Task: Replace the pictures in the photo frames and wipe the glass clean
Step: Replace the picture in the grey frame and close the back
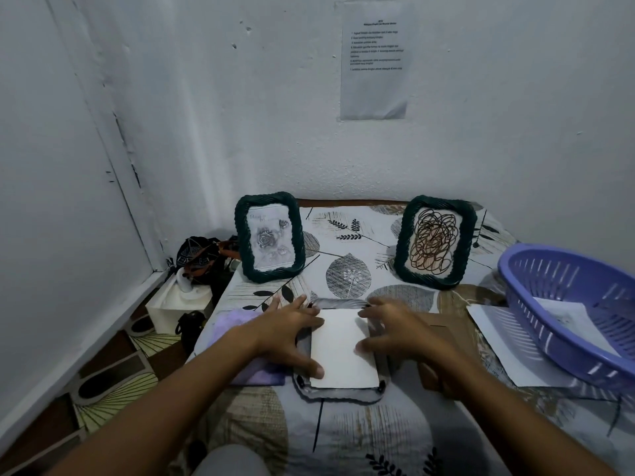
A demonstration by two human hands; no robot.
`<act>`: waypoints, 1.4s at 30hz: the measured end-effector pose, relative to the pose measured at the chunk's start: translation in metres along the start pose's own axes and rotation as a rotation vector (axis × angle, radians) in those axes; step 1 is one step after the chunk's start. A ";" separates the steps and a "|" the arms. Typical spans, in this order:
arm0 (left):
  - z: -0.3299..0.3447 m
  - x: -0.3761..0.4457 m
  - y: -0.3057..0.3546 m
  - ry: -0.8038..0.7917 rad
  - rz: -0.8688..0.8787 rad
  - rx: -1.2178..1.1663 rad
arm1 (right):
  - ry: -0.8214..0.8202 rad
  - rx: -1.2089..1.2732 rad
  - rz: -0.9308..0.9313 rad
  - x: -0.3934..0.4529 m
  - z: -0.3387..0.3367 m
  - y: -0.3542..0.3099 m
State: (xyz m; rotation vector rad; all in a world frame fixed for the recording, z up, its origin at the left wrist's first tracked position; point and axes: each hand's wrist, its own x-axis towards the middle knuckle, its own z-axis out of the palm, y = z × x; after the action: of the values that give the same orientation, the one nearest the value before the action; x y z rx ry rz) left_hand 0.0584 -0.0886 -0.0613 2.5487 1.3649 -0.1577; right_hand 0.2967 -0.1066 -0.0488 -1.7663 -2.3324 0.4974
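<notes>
Cloth (240, 352) comes first on the left, a soft lilac rag lying flat on the leaf-printed bedsheet (347, 431), partly under our left forearm and within easy reach for the wiping to come. Behind it a dark green frame (269, 237) with a twisted, rope-like border stands upright, showing a grey rose print. Our left hand (288, 333) rests with spread, fairly straight fingers on the left edge of the white sheet (343, 348), gripping nothing. That sheet, stiff and matte by the look of it, lies in the back of a third frame (338, 391) placed face down near the middle of the bed, only its rim and small dark clips showing. We judge the step to be seating this picture, so we should press evenly from both sides, square the corners inside the recess, and keep our fingertips off any glass. Our right hand (395, 329) mirrors the left, fingers loosely spread on the sheet's right edge, holding nothing. Beneath its wrist lies a brown backing board (443, 334), rigid and flat, ready to close the frame. Farther back a second green frame (435, 241) holds a tangle of brown scribbles. At the right, loose paper (494, 341) sits under a purple slotted plastic basket (563, 293).
</notes>
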 end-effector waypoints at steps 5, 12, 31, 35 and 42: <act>0.001 0.001 -0.004 -0.010 0.004 -0.025 | -0.233 -0.066 -0.031 -0.006 -0.003 0.008; -0.001 0.002 -0.006 -0.030 0.005 -0.022 | -0.299 -0.096 0.008 -0.006 -0.003 0.012; -0.009 -0.001 0.002 -0.016 -0.021 -0.082 | -0.223 -0.102 -0.019 -0.010 -0.004 0.010; -0.023 -0.001 0.041 0.043 0.010 -0.244 | 0.114 0.259 0.064 -0.019 -0.016 0.014; -0.004 0.038 0.118 0.095 0.170 -0.173 | 0.283 0.403 0.374 -0.061 -0.037 0.065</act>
State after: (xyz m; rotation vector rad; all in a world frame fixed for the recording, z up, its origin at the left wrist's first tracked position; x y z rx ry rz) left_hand 0.1780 -0.1196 -0.0464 2.5375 1.1313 0.1086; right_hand 0.3850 -0.1436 -0.0349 -1.9182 -1.5868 0.6645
